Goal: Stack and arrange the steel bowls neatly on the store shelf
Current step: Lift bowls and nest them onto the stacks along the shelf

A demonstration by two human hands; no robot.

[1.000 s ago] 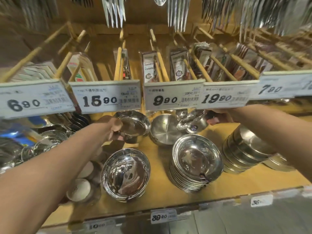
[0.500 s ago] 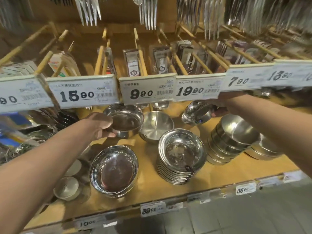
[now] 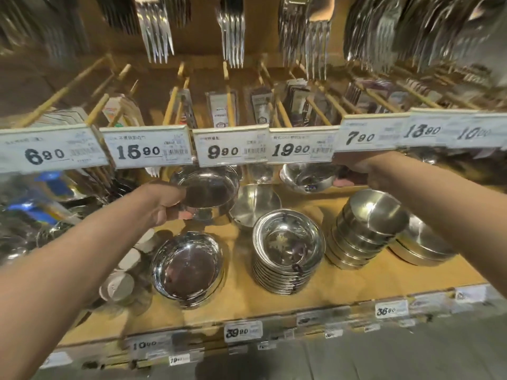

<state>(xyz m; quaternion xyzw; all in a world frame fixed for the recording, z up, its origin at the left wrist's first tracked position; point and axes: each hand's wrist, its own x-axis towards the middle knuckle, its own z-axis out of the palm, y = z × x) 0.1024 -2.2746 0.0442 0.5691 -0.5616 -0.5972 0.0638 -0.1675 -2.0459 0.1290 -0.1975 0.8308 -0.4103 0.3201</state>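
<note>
Head-camera view down onto a wooden store shelf (image 3: pixel 343 286) of steel bowls. The left hand (image 3: pixel 164 204) grips the near rim of a shiny bowl (image 3: pixel 204 189), fingers closed round it, held toward the shelf's back edge, left of centre. The right hand (image 3: pixel 354 171) reaches in under a row of price tags (image 3: pixel 230 149) and touches a tilted bowl (image 3: pixel 308 175) at the back; its fingers are mostly hidden, so I cannot tell their grip. A lone bowl (image 3: pixel 255 204) lies between the two. Nearer the front edge sit a wide bowl (image 3: pixel 188 267), a stack of dishes (image 3: pixel 286 250) and, to the right, a leaning stack (image 3: pixel 365 229). Forks (image 3: pixel 156 28) hang above.
</note>
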